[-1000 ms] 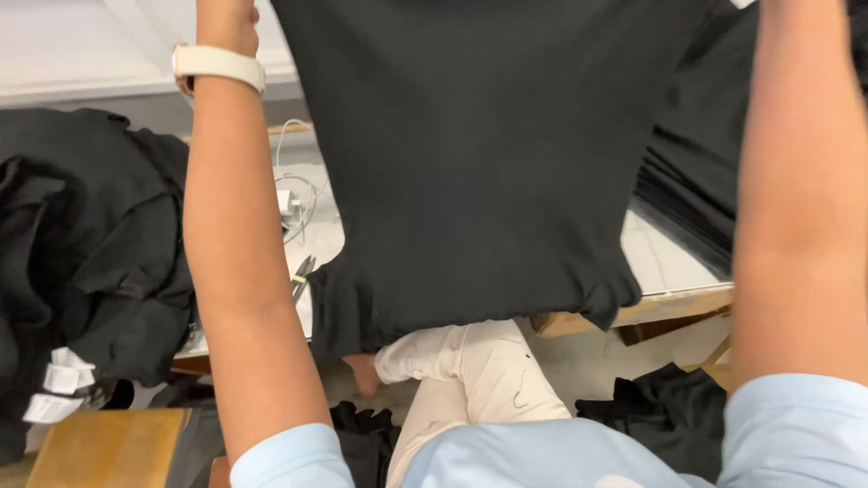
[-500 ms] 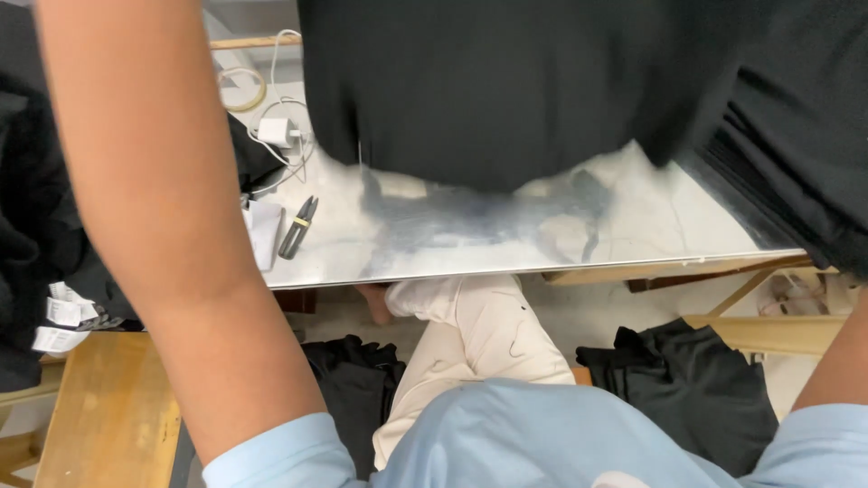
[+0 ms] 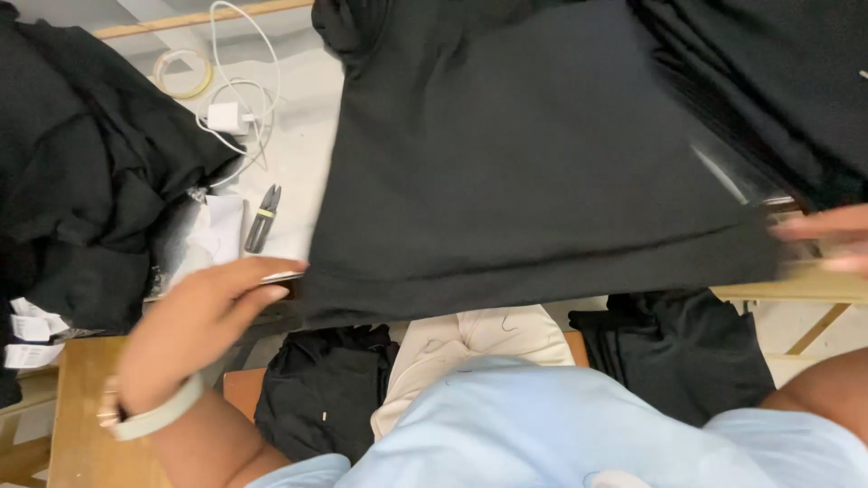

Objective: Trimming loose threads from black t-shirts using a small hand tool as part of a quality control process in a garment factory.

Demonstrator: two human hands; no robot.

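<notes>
A black garment (image 3: 533, 163) lies spread flat on the white table (image 3: 307, 117). The left hand (image 3: 194, 321) touches its lower left corner with fingers extended and loose — gripping nothing. The right hand (image 3: 827, 239) is at the lower right corner, blurred — probably pinching the hem, though I cannot tell.

- A person seen from above, wearing a light blue short-sleeved shirt (image 3: 542, 425).
- Cream trousers (image 3: 470, 348) show below the shirt.
- A pale, whitish wristband (image 3: 154, 417) circles the left wrist, behind the fingers (image 3: 262, 271).
- Both forearms are bare of sleeves.
</notes>
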